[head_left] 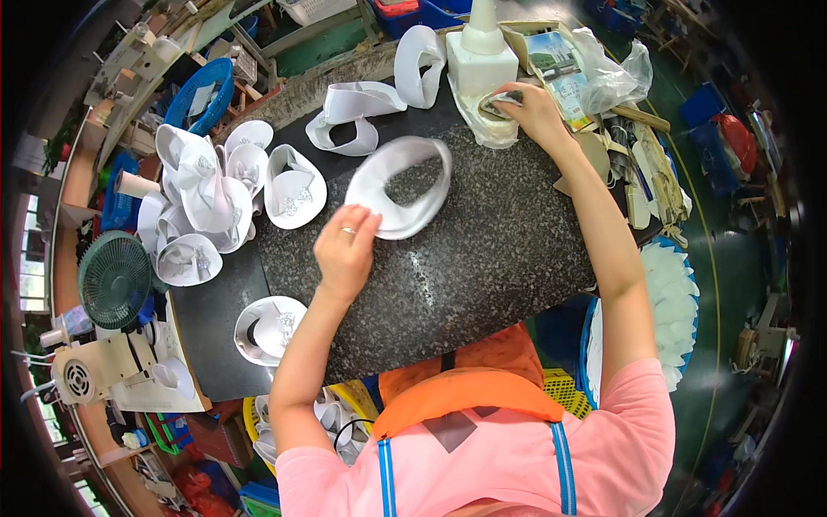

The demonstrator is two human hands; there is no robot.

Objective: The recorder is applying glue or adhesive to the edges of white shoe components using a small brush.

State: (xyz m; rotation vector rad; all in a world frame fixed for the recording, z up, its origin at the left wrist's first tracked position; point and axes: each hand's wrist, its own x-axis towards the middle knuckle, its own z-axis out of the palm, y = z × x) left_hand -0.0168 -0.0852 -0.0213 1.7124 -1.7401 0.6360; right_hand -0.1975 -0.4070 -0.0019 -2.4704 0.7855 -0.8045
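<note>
My left hand, wearing a ring, pinches the near edge of a white shoe upper, a looped piece slightly blurred over the dark speckled stone slab. At the far side of the slab stands a white plastic glue pot with a tapered top and a crusted open cup at its front. My right hand reaches to this cup, fingers closed round something small and greyish that I cannot make out. Beyond the left hand lie two more white uppers.
A heap of white uppers with sparkling ornaments covers the left side. One upper lies near the left forearm. A green fan stands at far left. Right of the pot are papers and a plastic bag. A blue-rimmed basket holds white pieces.
</note>
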